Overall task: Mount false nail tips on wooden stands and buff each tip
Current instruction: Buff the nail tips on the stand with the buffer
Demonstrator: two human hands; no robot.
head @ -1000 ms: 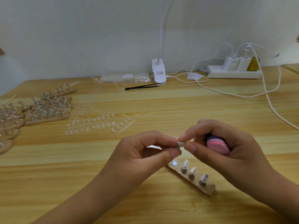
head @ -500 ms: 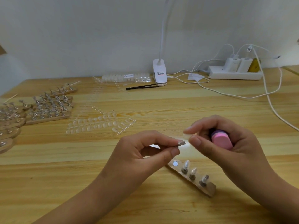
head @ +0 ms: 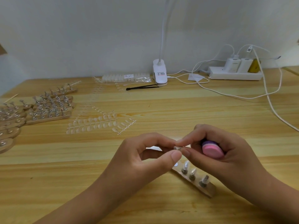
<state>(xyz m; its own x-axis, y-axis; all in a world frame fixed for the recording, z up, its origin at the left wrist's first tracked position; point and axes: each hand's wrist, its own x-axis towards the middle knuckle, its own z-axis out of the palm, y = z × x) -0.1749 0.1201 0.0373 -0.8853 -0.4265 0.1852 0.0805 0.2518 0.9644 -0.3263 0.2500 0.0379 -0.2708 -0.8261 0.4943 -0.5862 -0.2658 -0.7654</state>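
The wooden table [head: 186, 109] lies bare in a wide band across its middle and again along the near edge, left of the forearms. Rows of loaded stands [head: 48, 110] crowd the far left, with strips of nail tips [head: 97, 124] just beside them toward the centre. Along the back sit a bag of tips [head: 126, 77], a clip lamp [head: 160, 73], black tweezers [head: 142, 87] and a power strip [head: 234, 75], whose white cables [head: 275, 110] trail down the right side. The left hand [head: 145, 160] and the right hand [head: 233, 159], which grips a pink buffer block [head: 212, 150], pinch one nail tip [head: 178, 147] above the near wooden stand [head: 209, 190], covering its left end; its right end lies open.
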